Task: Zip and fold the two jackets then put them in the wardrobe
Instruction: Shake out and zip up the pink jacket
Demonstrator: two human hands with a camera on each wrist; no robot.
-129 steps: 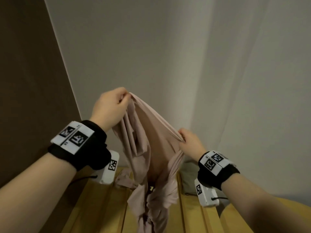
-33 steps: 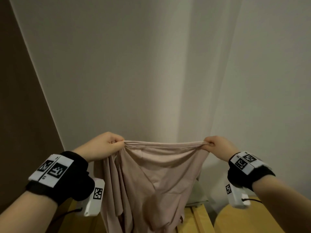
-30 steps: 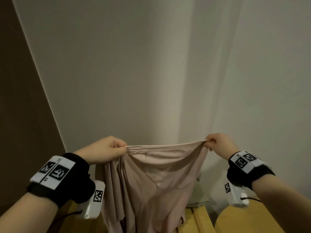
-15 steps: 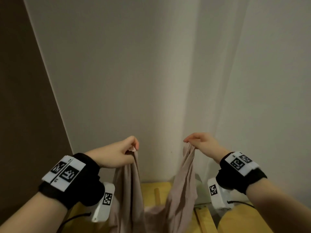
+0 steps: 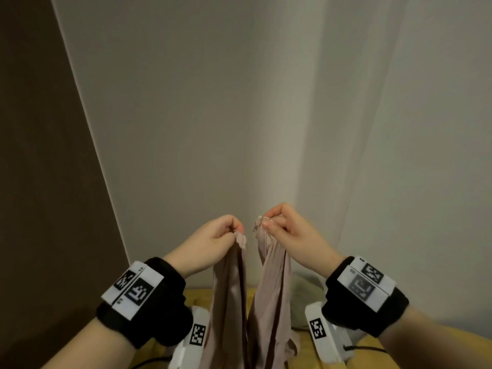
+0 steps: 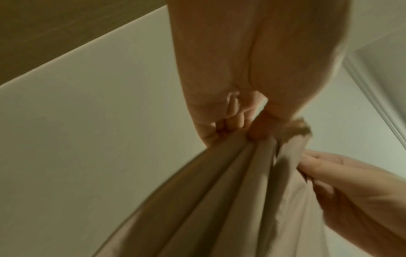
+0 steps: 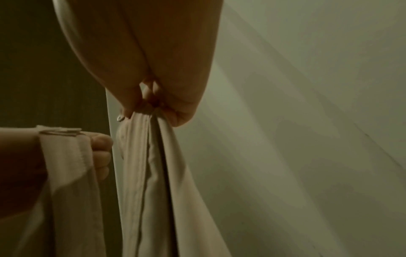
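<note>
Closest to us, our left hand (image 5: 213, 243) pinches the top corner of one front edge of the pale pink jacket (image 5: 229, 302) between thumb and curled fingers. Our right hand (image 5: 287, 230) pinches the top of the other front edge, where a small metal zipper pull (image 5: 256, 225) pokes out beside the fingertips. The two edges hang side by side, near each other but not joined. The rest of the jacket drops straight down from our grips toward the yellow wooden surface (image 5: 399, 350) below.

We judge the cloth thin, light and very limp. It falls in long, narrow folds and holds no shape of its own, so it will sag and twist wherever we let go. It looks smooth, perhaps a little slippery, which makes a firm pinch on the stitched zipper tape safer than one on loose fabric. For zipping, we think the bottom ends of the two edges are the place to take hold, with one hand keeping the hem taut while the other works the pull. We cannot see those ends here.

Farther back, a pale grey bundle (image 5: 306, 291) lies on the wooden surface behind the right wrist. Whether it is the second jacket we cannot tell. Beyond it stand the light wall (image 5: 186, 115) and a dark brown panel (image 5: 40, 182) on the left. No wardrobe interior or other container is in view, so we cannot speak to what one holds.
</note>
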